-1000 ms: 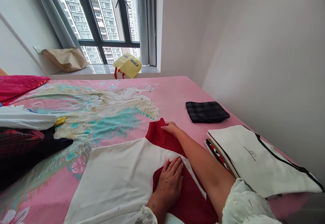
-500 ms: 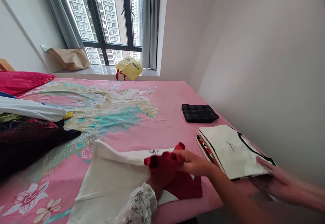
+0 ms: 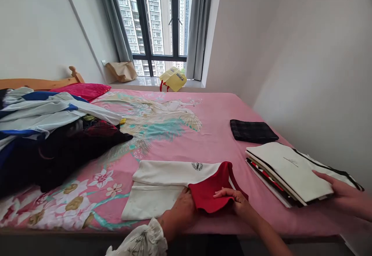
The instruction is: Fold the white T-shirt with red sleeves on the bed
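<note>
A white garment with a round black print lies partly folded near the bed's front edge, its red part at the right end. My left hand, below a white ruffled cuff, has its fingers tucked beneath the fabric where white meets red. On the red part's lower right, my right hand pinches the cloth, thumb below and fingers on top. Another person's hand rests on a stack of folded white and dark clothes at the right.
Loose clothes are heaped at the left on the pink bedsheet. A folded black checked cloth lies beyond the stack. Farther back are a red pillow, a yellow bag and a brown paper bag.
The view has swung left. The white fabric now lies flatter and is folded back, and the red part is spread out where it was bunched around my hands.
</note>
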`<action>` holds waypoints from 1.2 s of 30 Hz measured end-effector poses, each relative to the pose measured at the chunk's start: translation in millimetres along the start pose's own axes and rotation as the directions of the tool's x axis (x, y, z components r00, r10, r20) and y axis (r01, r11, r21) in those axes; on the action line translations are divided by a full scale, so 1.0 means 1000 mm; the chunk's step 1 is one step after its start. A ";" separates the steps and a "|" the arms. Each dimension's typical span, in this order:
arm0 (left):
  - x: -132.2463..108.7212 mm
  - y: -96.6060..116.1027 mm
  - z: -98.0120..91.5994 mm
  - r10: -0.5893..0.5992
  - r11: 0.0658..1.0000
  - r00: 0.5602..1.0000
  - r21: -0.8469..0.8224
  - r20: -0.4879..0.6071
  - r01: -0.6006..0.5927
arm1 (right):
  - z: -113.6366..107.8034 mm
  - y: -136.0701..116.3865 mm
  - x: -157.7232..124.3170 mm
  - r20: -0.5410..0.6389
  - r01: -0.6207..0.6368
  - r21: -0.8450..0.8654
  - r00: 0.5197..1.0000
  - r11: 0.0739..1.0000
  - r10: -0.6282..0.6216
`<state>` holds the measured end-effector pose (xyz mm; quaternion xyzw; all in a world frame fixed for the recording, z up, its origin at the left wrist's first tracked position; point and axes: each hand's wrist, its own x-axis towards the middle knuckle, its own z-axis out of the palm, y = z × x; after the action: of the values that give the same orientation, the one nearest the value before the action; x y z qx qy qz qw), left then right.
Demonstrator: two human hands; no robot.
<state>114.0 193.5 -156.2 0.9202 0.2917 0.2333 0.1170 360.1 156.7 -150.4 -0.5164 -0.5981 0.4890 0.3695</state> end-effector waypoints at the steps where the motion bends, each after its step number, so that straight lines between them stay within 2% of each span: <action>1: -0.014 -0.005 -0.011 -0.017 1.000 1.000 0.005 0.025 0.017 | 0.001 0.005 -0.001 0.008 0.007 -0.019 1.000 1.000 -0.006; 3: -0.042 -0.024 -0.035 -0.116 0.992 0.993 0.056 0.029 0.114 | 0.002 0.014 -0.002 0.005 0.018 -0.039 1.000 0.999 -0.018; 4: -0.056 -0.039 -0.048 -0.197 0.974 0.980 0.107 -0.011 0.197 | 0.003 0.016 -0.003 -0.006 0.017 -0.041 1.000 0.999 -0.017; 7: -0.087 -0.089 -0.083 -0.396 0.862 0.900 0.263 -0.183 0.432 | 0.003 0.013 -0.004 -0.044 -0.003 -0.043 0.999 0.999 0.001; 9: -0.097 -0.119 -0.097 -0.459 0.795 0.864 0.338 -0.206 0.503 | 0.001 0.007 -0.005 -0.063 0.000 -0.061 0.998 0.998 -0.004; 11: -0.099 -0.137 -0.103 -0.482 0.771 0.862 0.394 -0.155 0.501 | -0.002 0.002 -0.006 -0.082 0.021 -0.102 0.996 0.995 -0.029; 15: -0.090 -0.147 -0.103 -0.470 0.794 0.883 0.440 0.008 0.419 | -0.012 0.001 -0.007 -0.145 -0.009 -0.134 0.989 0.991 -0.010; 17: -0.086 -0.149 -0.102 -0.466 0.802 0.884 0.440 0.038 0.404 | -0.018 -0.001 -0.005 -0.194 -0.025 -0.104 0.981 0.994 0.005; 19: -0.083 -0.152 -0.104 -0.468 0.804 0.883 0.434 0.041 0.407 | -0.024 -0.007 -0.001 -0.253 -0.049 -0.073 0.967 0.996 0.029; 21: -0.080 -0.154 -0.110 -0.465 0.803 0.885 0.433 0.029 0.408 | -0.029 -0.021 0.007 -0.289 -0.131 -0.019 0.950 0.991 0.120; 24: -0.072 -0.159 -0.121 -0.484 0.802 0.875 0.389 -0.020 0.453 | -0.036 -0.050 0.030 -0.238 -0.268 0.108 0.928 0.957 0.287; 26: -0.059 -0.165 -0.129 -0.582 0.776 0.811 0.259 -0.058 0.575 | -0.042 -0.069 0.055 -0.190 -0.282 0.207 0.928 0.937 0.321; 29: -0.028 -0.177 -0.142 -0.754 0.654 0.656 0.043 -0.047 0.755 | -0.053 -0.092 0.101 -0.185 -0.244 0.331 0.930 0.911 0.317; 31: -0.007 -0.184 -0.152 -0.799 0.601 0.600 -0.026 -0.041 0.799 | -0.062 -0.101 0.126 -0.228 -0.181 0.378 0.932 0.908 0.281; 33: 0.004 -0.187 -0.160 -0.798 0.602 0.598 -0.052 -0.081 0.797 | -0.070 -0.103 0.138 -0.274 -0.086 0.415 0.938 0.906 0.215; 34: 0.004 -0.186 -0.161 -0.777 0.627 0.619 -0.048 -0.119 0.778 | -0.073 -0.100 0.137 -0.285 -0.045 0.429 0.941 0.902 0.183; 36: -0.010 -0.183 -0.157 -0.682 0.720 0.709 0.009 -0.180 0.694 | -0.073 -0.086 0.124 -0.286 -0.012 0.430 0.947 0.903 0.149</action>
<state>-59.8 346.8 -88.9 0.7266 0.6307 0.2362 0.1359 383.3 294.1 -56.4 -0.5193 -0.3900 0.5339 0.5414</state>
